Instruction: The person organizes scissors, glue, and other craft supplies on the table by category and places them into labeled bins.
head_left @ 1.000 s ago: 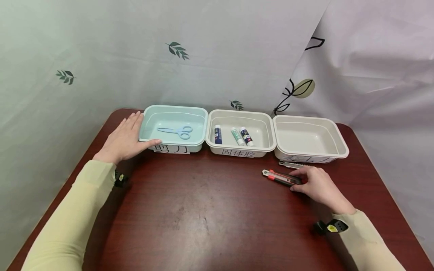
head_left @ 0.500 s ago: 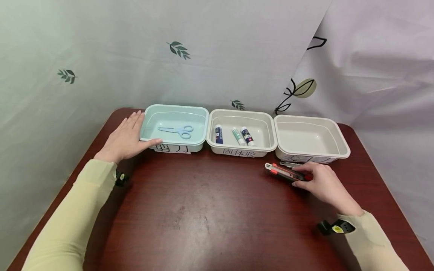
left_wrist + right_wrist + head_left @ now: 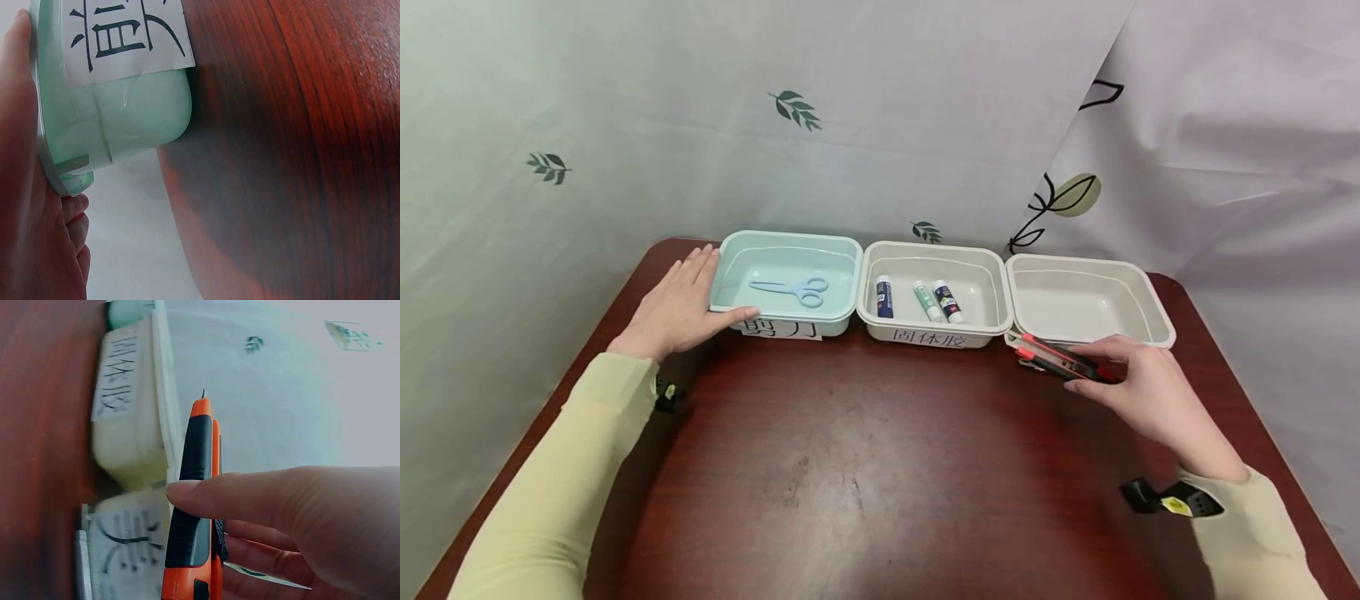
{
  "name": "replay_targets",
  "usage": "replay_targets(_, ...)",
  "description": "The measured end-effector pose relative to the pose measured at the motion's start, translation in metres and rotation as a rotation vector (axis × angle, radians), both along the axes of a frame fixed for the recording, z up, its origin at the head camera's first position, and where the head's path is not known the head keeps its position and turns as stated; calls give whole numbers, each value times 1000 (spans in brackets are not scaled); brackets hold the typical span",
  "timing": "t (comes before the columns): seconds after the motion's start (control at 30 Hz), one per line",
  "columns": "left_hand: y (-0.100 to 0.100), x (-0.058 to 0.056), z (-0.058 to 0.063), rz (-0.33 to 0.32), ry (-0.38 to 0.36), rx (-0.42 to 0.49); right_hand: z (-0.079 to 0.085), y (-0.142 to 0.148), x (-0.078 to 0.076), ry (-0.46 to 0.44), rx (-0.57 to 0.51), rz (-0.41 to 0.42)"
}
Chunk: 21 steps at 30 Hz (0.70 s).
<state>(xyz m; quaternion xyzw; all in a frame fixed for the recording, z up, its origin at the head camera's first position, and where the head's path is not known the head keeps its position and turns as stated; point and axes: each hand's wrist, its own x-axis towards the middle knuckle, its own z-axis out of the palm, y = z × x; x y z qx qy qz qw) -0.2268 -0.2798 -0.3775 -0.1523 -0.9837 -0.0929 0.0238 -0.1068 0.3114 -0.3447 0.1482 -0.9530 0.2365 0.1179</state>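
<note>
My right hand [image 3: 1150, 396] holds a red and black utility knife [image 3: 1060, 358] at the front rim of the right off-white tub [image 3: 1078, 292]. Thumb and fingers pinch its body in the right wrist view, where the orange and black knife [image 3: 195, 444] has its tip upward. A second cutter [image 3: 82, 556], silvery, lies on the table below that tub, mostly hidden by the held knife in the head view. My left hand [image 3: 670, 312] rests against the left corner of a light blue tub [image 3: 760, 262], fingers straight, thumb along its front rim.
Light blue scissors [image 3: 805, 292] lie in the blue tub. Several glue sticks [image 3: 884, 297] lie in the middle off-white tub [image 3: 981, 279]. The tubs stand in a row with paper labels [image 3: 928, 338] at the back of the brown table [image 3: 850, 467], before a hanging sheet [image 3: 880, 125].
My right hand has lifted the utility knife off the table and carried it right and back to the right tub's front rim. My left hand has stayed in place.
</note>
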Motion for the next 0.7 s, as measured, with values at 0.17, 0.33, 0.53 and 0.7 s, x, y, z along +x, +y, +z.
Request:
replay_targets(0.17, 0, 0, -1, -1, 2, 4, 13, 4, 0, 0, -38, -66)
replay_targets(0.33, -1, 0, -2, -2, -1, 2, 26, 7, -5, -24, -80, -115)
replay_targets(0.53, -2, 0, -2, -4, 3, 8, 39, 13, -15, 11, -71, -140)
replay_targets(0.7, -1, -1, -3, -5, 0, 10, 46, 16, -26, 30, -82, -134)
